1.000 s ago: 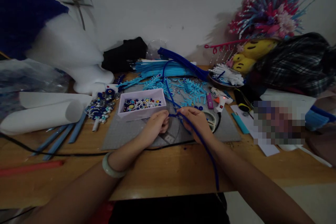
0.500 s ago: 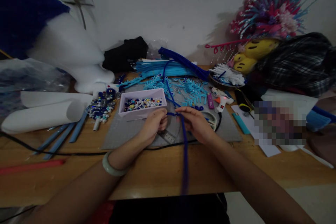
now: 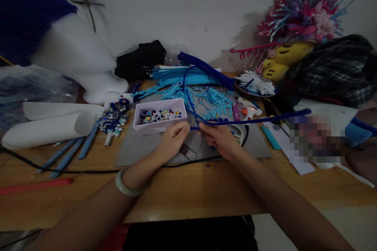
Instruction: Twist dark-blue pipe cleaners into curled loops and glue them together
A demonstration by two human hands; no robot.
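In the head view, the left hand is just in front of the box of beads, by its right corner, its grip closed in a pinch at one end of a short stretch of dark blue fuzzy stem. The right hand, farther right of the box, has its grip pinched on the stem where two lengths meet. One length loops up behind the right side of the box; the other, the free end, has just changed direction. Half a second ago it hung towards the person, in front and to the right of the box; now it points far out to the right of it, passing over the glue gun. That suggests the free length has been swung about the pinched crossing, with both hands keeping hold. The box itself sits on the grey mat on the desk, with light blue beaded branches behind it to the right and a beaded cluster beside its left end.
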